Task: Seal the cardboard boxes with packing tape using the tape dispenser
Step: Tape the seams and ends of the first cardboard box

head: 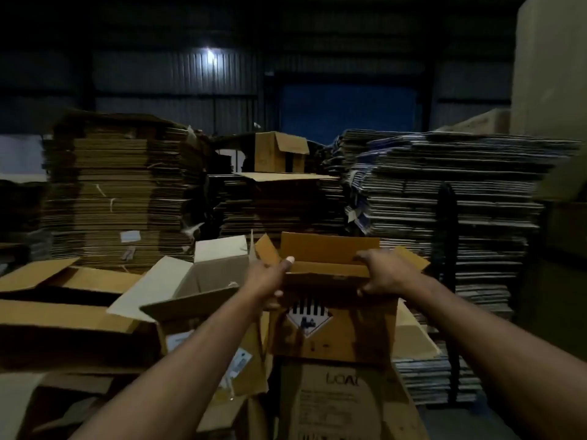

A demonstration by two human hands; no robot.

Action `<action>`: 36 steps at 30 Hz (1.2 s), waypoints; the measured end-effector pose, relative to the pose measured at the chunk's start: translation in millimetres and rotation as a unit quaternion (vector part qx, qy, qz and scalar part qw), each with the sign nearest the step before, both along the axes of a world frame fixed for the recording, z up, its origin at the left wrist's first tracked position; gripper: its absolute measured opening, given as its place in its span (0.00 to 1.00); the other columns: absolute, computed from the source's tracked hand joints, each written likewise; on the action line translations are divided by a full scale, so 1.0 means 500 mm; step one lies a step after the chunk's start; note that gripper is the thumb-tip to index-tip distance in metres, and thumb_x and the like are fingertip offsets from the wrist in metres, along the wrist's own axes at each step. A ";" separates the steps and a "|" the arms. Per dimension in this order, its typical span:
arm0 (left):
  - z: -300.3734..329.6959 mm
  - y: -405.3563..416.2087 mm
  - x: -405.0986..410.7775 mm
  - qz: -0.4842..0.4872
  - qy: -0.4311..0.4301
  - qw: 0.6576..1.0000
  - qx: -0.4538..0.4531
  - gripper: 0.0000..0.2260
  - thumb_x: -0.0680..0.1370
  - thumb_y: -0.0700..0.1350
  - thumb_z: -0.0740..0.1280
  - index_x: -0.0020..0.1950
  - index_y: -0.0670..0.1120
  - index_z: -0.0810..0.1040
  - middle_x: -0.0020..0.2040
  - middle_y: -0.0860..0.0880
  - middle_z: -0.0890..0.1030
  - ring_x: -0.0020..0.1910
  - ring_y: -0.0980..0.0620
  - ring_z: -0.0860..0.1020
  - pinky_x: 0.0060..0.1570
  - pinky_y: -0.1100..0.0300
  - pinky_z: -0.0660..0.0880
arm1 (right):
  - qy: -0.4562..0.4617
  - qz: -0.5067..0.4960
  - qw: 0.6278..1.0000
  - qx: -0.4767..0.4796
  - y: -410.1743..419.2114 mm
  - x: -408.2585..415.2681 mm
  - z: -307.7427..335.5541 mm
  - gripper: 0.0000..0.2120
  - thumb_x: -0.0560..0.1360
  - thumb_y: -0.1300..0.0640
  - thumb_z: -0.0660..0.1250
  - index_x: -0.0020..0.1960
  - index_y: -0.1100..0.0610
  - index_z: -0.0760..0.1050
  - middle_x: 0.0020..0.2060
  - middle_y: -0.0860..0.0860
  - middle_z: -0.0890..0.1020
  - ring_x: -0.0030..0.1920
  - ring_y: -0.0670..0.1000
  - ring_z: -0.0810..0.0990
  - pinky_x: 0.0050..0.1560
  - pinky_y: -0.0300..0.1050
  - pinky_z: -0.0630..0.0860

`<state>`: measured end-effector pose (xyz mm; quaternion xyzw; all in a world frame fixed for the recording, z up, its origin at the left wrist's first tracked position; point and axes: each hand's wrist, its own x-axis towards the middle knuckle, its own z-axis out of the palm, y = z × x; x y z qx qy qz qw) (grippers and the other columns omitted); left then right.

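**Both hands on an open carton in a dim warehouse**

A brown cardboard box with a diamond-shaped hazard label (333,325) stands centre frame on a lower printed brown carton (343,404), its top flaps raised. The left hand (270,279) clasps the box's upper left corner, thumb over the near flap edge. The right hand (382,273) grips the near flap at the upper right corner. An open pale-lined carton (190,290) lies just left. Tall stacks of flattened cardboard sheets (120,188) rise behind.
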<state>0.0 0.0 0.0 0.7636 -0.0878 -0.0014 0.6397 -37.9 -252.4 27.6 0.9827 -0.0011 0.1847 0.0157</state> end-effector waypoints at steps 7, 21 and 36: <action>-0.036 -0.131 0.122 0.169 0.123 0.950 -0.232 0.47 0.72 0.58 0.79 0.80 0.54 0.52 0.72 0.34 0.71 0.65 0.28 0.76 0.54 0.29 0.79 | 0.030 0.015 0.999 0.001 -0.132 0.114 -0.078 0.15 0.77 0.50 0.72 0.62 0.46 0.75 0.53 0.48 0.80 0.51 0.50 0.80 0.43 0.42 0.75; -0.019 -0.147 0.059 0.109 0.070 0.929 -0.347 0.19 0.82 0.36 0.65 0.73 0.46 0.74 0.63 0.40 0.80 0.55 0.41 0.83 0.42 0.52 0.85 | -0.228 0.098 0.968 -0.032 -0.165 -0.030 -0.109 0.35 0.49 0.61 0.86 0.56 0.52 0.87 0.46 0.49 0.88 0.44 0.52 0.88 0.34 0.44 0.82; -0.272 0.141 -0.450 0.039 0.060 0.922 -0.382 0.30 0.80 0.29 0.68 0.78 0.50 0.70 0.63 0.46 0.76 0.61 0.42 0.80 0.46 0.55 0.84 | -0.266 0.128 0.955 -0.028 0.091 -0.499 -0.358 0.27 0.60 0.57 0.86 0.59 0.56 0.85 0.51 0.53 0.88 0.47 0.57 0.87 0.40 0.50 0.83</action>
